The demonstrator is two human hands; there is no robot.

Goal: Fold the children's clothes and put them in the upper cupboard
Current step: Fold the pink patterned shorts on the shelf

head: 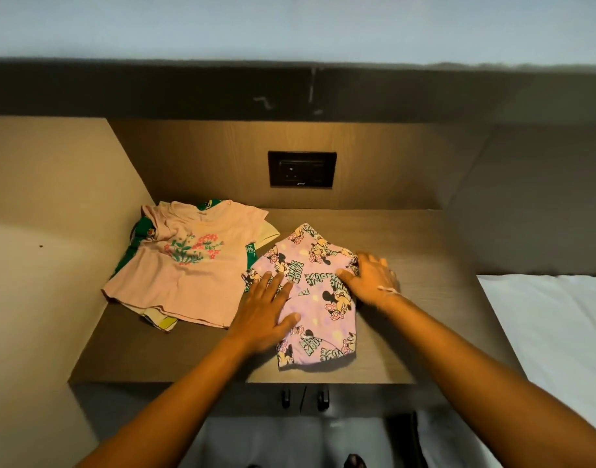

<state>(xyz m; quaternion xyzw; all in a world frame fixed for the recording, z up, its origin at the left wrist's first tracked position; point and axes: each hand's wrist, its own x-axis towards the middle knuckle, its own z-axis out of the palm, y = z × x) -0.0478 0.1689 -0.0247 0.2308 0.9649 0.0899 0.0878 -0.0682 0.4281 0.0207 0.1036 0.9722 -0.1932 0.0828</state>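
— While we worked on the lilac cotton garment printed with cartoon mice [318, 292], below and right of the black wall socket [301, 169], how did our hands lie?

— Our left hand [262, 315] lay flat on it, fingers straight. Our right hand [370, 276] covered its right edge; we couldn't tell whether it pinched or pressed.

— And the rest?

— We judged that one half-folded. Below-left of the socket, the pink flowered T-shirt [185, 265] lay unfolded atop green and yellow clothes [141, 238]. None looked put away.
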